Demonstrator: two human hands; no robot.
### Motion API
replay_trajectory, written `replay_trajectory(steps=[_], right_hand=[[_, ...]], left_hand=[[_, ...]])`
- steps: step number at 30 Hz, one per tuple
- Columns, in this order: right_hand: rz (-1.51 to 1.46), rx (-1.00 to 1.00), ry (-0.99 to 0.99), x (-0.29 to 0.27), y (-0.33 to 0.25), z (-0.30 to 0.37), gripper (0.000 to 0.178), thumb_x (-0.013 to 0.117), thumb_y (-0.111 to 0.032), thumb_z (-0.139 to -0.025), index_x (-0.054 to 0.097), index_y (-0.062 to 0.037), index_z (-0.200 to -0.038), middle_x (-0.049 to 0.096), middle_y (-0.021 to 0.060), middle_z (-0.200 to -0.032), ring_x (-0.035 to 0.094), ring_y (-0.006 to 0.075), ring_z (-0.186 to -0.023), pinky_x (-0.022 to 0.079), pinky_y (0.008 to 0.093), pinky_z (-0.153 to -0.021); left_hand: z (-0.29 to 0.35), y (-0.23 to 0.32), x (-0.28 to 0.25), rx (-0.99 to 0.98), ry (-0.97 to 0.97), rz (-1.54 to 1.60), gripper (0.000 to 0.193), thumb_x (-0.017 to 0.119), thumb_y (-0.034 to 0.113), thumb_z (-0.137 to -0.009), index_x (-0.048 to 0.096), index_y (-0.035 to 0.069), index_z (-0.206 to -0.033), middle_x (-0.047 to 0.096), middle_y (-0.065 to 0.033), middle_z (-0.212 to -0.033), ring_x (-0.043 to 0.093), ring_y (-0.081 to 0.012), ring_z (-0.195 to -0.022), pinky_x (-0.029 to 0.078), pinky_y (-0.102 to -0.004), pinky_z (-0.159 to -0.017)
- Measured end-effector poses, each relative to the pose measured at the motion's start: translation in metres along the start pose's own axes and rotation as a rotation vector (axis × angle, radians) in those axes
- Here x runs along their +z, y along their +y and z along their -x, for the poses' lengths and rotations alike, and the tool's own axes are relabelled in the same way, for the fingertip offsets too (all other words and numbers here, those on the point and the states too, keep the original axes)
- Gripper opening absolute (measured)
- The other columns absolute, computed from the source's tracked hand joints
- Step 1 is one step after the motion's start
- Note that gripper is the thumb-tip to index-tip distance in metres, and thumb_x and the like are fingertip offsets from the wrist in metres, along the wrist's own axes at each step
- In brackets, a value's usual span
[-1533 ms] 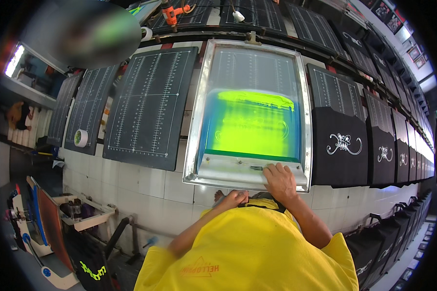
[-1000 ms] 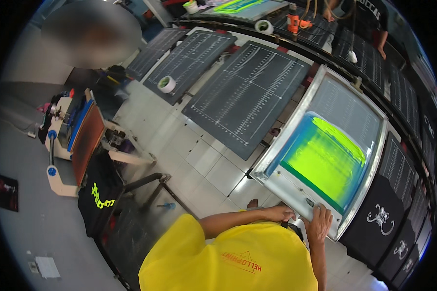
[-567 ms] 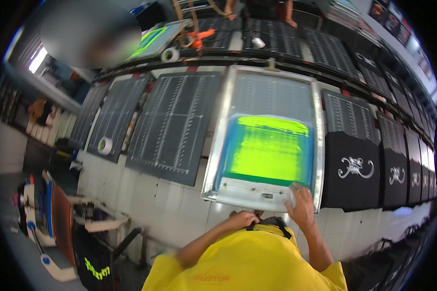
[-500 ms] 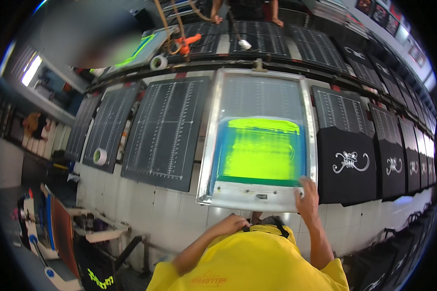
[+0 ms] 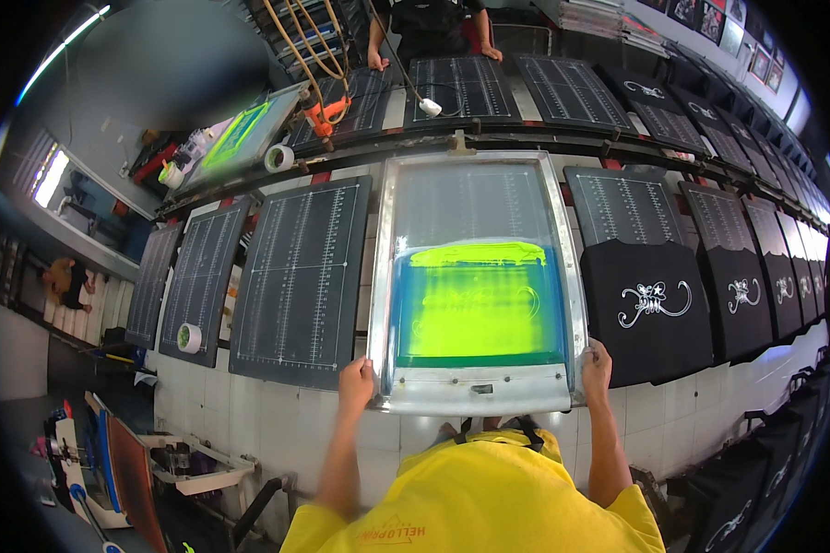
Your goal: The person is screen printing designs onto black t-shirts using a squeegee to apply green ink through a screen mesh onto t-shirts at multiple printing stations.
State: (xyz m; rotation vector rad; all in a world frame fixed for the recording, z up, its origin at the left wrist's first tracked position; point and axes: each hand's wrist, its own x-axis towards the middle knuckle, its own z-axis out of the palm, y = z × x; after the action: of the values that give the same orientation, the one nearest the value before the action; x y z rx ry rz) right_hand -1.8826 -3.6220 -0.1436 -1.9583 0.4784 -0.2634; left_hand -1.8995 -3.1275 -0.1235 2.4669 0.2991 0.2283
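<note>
In front of me lies a screen printing frame (image 5: 570, 276) with a pale metal border. Bright yellow-green ink (image 5: 478, 313) covers the middle of its blue-edged mesh, with a thicker ridge along the far side. My left hand (image 5: 356, 383) is closed on the frame's left edge near its near corner. At the opposite near corner, my right hand (image 5: 597, 369) grips the right edge. A clamp (image 5: 459, 141) stands at the frame's far end. What lies beneath the mesh is mostly hidden.
Dark gridded boards (image 5: 297, 276) line the left. To the right, black shirts (image 5: 650, 313) with white scroll prints cover more boards. A tape roll (image 5: 189, 337) rests on a left board. Across the rail hangs an orange tool (image 5: 323, 115); another person's hand (image 5: 378, 61) is beyond.
My left hand has moved from my waist to the frame's left edge. My right hand has shifted from the near right corner to the outer right edge. The view has shifted slightly.
</note>
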Motion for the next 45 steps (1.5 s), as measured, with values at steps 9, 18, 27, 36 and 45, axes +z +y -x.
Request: replay_trajectory(steps=[9,18,27,36,45], right_hand=[[-0.030,-0.056,0.095,0.006,0.011,-0.002,0.021,0.054,0.001,-0.087,0.067,0.0043,-0.103,0.067,0.0087,-0.081,0.059,0.0122,-0.072,0.047,0.0273,-0.068],[0.048,-0.087,0.080,0.002,-0.004,0.000,0.018,0.056,-0.003,-0.088,0.067,0.0043,-0.101,0.067,0.0119,-0.080,0.063,0.0158,-0.076,0.048,0.0292,-0.071],[0.638,-0.667,-0.431,-0.045,-0.097,0.053,0.051,0.070,-0.011,-0.078,0.058,-0.0057,-0.127,0.055,0.0094,-0.133,0.050,0.0308,-0.123,0.044,0.0406,-0.100],[0.852,-0.888,-0.814,-0.043,-0.113,0.047,0.065,0.074,-0.013,-0.066,0.053,-0.0059,-0.127,0.058,0.0093,-0.125,0.054,0.0294,-0.118,0.047,0.0404,-0.097],[0.815,-0.690,-0.661,-0.006,-0.133,-0.003,0.017,0.068,-0.012,-0.067,0.064,-0.0045,-0.082,0.065,0.0143,-0.081,0.064,0.0347,-0.081,0.053,0.0439,-0.074]], left_hand=[[-0.005,-0.001,0.002,-0.121,0.026,0.131,0.023,0.063,0.017,-0.090,0.070,-0.003,-0.100,0.070,-0.0205,-0.084,0.069,-0.0250,-0.076,0.050,-0.0332,-0.070],[-0.007,-0.006,0.001,-0.089,0.000,0.106,0.023,0.062,0.020,-0.091,0.071,0.000,-0.099,0.068,-0.0207,-0.082,0.069,-0.0311,-0.076,0.050,-0.0361,-0.069],[0.043,0.044,-0.043,0.379,-0.049,-0.057,0.029,0.066,0.019,-0.086,0.071,0.004,-0.110,0.067,-0.0107,-0.118,0.058,-0.0309,-0.116,0.046,-0.0400,-0.095],[0.041,0.076,-0.058,0.663,-0.521,-0.330,0.060,0.069,0.010,-0.072,0.055,0.007,-0.131,0.051,-0.0067,-0.138,0.047,-0.0292,-0.128,0.039,-0.0445,-0.104],[-0.028,0.119,-0.038,0.483,-0.576,-0.406,0.030,0.066,0.002,-0.064,0.066,0.002,-0.094,0.065,-0.0145,-0.095,0.063,-0.0345,-0.088,0.052,-0.0450,-0.078]])
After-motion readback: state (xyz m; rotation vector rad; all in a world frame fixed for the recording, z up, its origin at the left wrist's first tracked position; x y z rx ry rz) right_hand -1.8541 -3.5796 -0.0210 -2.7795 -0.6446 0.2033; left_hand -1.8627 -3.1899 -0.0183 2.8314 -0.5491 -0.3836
